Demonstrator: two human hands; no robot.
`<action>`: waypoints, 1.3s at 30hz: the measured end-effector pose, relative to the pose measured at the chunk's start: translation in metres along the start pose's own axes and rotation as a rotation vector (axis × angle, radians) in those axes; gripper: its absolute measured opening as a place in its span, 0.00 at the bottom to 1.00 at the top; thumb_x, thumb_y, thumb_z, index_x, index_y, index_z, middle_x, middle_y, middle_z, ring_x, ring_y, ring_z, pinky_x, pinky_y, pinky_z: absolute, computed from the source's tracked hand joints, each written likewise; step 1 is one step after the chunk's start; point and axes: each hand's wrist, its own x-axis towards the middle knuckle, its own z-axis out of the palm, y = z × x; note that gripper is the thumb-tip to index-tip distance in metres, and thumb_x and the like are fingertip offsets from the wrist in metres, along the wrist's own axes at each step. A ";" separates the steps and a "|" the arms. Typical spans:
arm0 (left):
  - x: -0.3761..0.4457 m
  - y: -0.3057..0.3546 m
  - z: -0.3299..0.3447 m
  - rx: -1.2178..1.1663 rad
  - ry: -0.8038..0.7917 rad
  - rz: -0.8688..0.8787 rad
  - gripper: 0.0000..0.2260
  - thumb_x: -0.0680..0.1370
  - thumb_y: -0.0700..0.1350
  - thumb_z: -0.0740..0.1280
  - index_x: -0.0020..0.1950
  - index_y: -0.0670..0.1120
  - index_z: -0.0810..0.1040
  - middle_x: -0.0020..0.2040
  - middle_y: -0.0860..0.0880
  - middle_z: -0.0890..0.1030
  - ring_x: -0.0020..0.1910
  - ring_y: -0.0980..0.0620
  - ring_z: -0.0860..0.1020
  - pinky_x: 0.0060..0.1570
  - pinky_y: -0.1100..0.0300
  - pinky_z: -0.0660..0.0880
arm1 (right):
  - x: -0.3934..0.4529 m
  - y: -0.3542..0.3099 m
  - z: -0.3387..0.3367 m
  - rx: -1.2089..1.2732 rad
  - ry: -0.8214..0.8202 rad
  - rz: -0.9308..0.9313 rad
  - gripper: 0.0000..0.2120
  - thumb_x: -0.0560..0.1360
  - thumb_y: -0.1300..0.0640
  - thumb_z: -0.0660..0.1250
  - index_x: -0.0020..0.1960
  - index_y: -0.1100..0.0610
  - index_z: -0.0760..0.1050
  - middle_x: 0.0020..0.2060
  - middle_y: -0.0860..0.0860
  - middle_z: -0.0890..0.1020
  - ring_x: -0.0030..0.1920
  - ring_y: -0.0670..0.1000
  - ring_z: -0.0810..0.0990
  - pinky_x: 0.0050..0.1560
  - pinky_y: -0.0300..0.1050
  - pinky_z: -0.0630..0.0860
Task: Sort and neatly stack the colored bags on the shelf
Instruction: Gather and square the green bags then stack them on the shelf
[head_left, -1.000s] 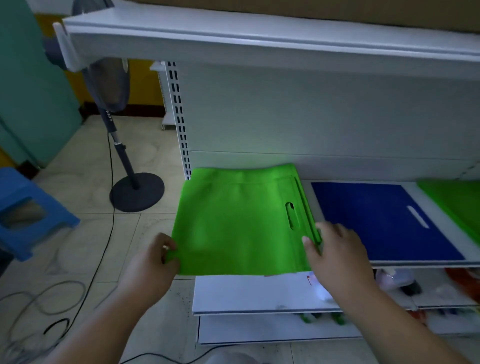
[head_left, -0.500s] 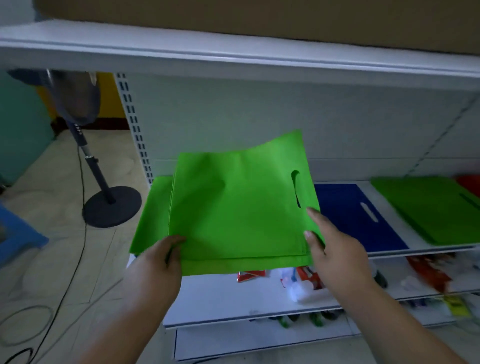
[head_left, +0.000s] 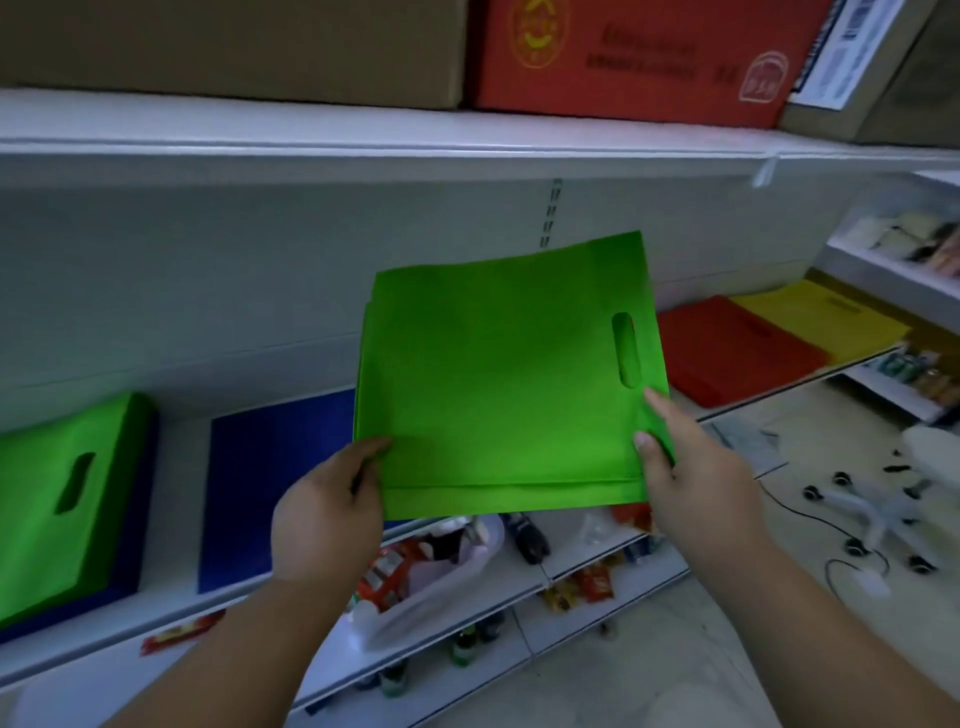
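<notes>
I hold a small stack of bright green bags (head_left: 498, 384) up in front of the white shelf (head_left: 171, 483), handle cut-out to the right. My left hand (head_left: 327, 512) pinches its lower left corner. My right hand (head_left: 685, 462) grips its lower right edge, thumb on top. On the shelf lie a green bag (head_left: 57, 499) on a blue one at far left, a dark blue bag (head_left: 270, 467) behind my left hand, a red bag (head_left: 727, 348) and a yellow bag (head_left: 815, 317) to the right.
The shelf above carries a brown carton (head_left: 234, 47) and a red carton (head_left: 634, 57). The lower shelf (head_left: 322, 660) holds snack packets, a plastic bag and bottles. A chair base with castors (head_left: 872, 519) and a cable lie on the tiled floor at right.
Both hands lifted the green bags off the left end of the shelf and carried them rightward. My view swung right, bringing the red and yellow bags into sight.
</notes>
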 end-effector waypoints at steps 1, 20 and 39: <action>0.003 0.009 0.015 -0.002 -0.017 0.004 0.14 0.80 0.43 0.63 0.60 0.58 0.81 0.34 0.54 0.81 0.28 0.53 0.76 0.29 0.56 0.72 | 0.009 0.016 -0.003 0.000 -0.002 0.019 0.23 0.80 0.52 0.62 0.75 0.47 0.65 0.49 0.54 0.84 0.39 0.55 0.79 0.36 0.44 0.69; 0.072 0.081 0.189 0.383 0.005 -0.073 0.13 0.81 0.43 0.62 0.62 0.52 0.80 0.40 0.49 0.80 0.31 0.47 0.75 0.30 0.58 0.70 | 0.189 0.195 0.054 -0.006 -0.447 -0.121 0.24 0.82 0.51 0.59 0.76 0.54 0.61 0.68 0.54 0.74 0.64 0.55 0.75 0.60 0.49 0.73; 0.032 0.110 0.251 0.895 -0.073 -0.328 0.12 0.79 0.48 0.59 0.60 0.54 0.77 0.50 0.49 0.72 0.45 0.45 0.78 0.35 0.55 0.71 | 0.235 0.237 0.081 -0.254 -0.594 -0.466 0.14 0.79 0.47 0.63 0.58 0.55 0.75 0.49 0.52 0.79 0.48 0.53 0.78 0.43 0.44 0.73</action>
